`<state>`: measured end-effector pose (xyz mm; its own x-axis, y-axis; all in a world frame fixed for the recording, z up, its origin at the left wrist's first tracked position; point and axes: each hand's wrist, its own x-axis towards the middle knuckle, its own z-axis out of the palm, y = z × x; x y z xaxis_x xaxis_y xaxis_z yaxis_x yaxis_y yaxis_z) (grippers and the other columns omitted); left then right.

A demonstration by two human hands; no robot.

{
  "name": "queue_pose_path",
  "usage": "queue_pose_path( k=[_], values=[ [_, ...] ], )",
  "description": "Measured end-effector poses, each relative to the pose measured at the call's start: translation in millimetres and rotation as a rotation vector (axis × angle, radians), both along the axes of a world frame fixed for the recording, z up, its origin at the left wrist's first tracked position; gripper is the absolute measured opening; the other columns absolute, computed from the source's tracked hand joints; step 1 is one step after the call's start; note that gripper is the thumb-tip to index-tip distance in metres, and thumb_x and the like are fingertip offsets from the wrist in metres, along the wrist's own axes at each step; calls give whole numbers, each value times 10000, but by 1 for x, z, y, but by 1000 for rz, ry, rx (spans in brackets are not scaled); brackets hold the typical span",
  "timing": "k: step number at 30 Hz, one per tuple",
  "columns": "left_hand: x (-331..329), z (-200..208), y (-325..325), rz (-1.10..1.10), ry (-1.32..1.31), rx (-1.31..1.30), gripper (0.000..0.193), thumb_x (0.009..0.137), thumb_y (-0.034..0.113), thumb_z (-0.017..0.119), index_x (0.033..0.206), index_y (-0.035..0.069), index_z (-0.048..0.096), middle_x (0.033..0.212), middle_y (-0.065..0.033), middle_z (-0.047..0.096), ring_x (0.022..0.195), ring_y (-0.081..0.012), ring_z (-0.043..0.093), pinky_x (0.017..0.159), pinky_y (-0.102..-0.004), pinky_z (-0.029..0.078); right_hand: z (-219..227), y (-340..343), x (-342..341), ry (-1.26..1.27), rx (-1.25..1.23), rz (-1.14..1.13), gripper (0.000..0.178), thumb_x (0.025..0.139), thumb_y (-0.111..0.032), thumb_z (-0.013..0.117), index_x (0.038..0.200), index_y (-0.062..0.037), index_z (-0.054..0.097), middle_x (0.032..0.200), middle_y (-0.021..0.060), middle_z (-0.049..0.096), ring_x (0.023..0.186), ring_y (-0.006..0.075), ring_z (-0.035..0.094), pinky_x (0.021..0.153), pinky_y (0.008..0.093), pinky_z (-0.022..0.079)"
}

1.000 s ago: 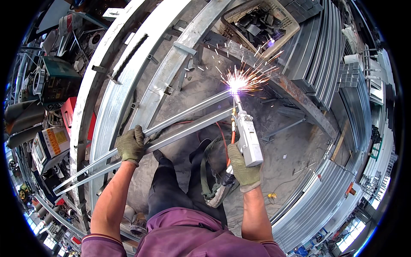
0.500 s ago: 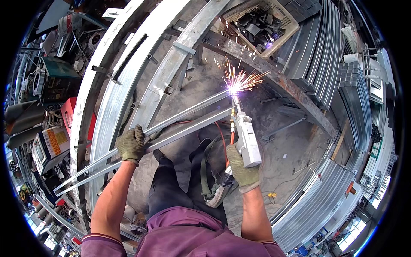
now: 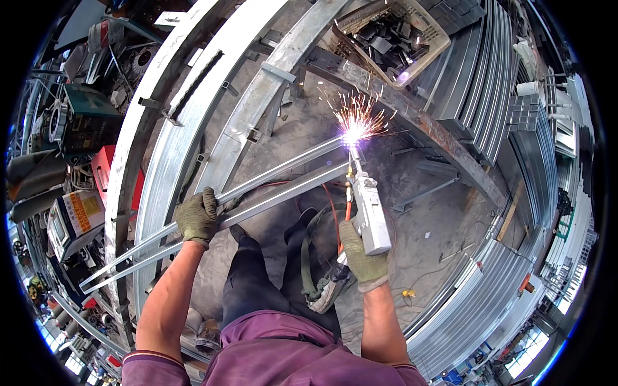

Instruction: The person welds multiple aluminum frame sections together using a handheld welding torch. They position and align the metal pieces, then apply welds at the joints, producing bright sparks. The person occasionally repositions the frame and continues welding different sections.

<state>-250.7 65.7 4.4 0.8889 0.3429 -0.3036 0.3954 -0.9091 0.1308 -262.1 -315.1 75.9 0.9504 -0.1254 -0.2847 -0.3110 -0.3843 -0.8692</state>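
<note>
Two long silver metal bars (image 3: pixel 283 201) lie side by side across the space in front of me, slanting up to the right. My left hand (image 3: pixel 197 217), in an olive knit glove, is closed around them near their middle. A white handheld laser welding gun (image 3: pixel 371 215) is gripped by my gloved right hand (image 3: pixel 364 256), its nozzle pointing away from me. The nozzle tip meets the far right end of the upper bar, where a bright violet-white glow and orange sparks (image 3: pixel 358 121) hide the contact spot. An orange hose runs along the gun's left side.
Large steel beams (image 3: pixel 248 122) stand left of the bars, and a rusty beam (image 3: pixel 444 138) crosses at the far right. Beyond it, a beige crate (image 3: pixel 432 55) holds dark metal offcuts. Stacked metal profiles (image 3: pixel 473 321) line the right. A red box (image 3: pixel 103 168) stands among equipment at left.
The spark spray has become narrower and more upright. My right hand and the welding gun have shifted very slightly; the left hand and bars look still.
</note>
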Motion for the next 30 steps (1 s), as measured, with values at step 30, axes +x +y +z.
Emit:
queue_pose_path(
  k=[30],
  values=[
    [3, 3, 0, -24, 41, 29, 615, 1150, 525, 428, 894, 104, 796, 893, -212, 770, 898, -437, 735, 832, -571, 519, 11, 0, -9, 131, 118, -124, 106, 1000, -67, 782, 1088, -59, 721, 853, -27, 663, 715, 72, 622, 615, 286, 513]
  ],
)
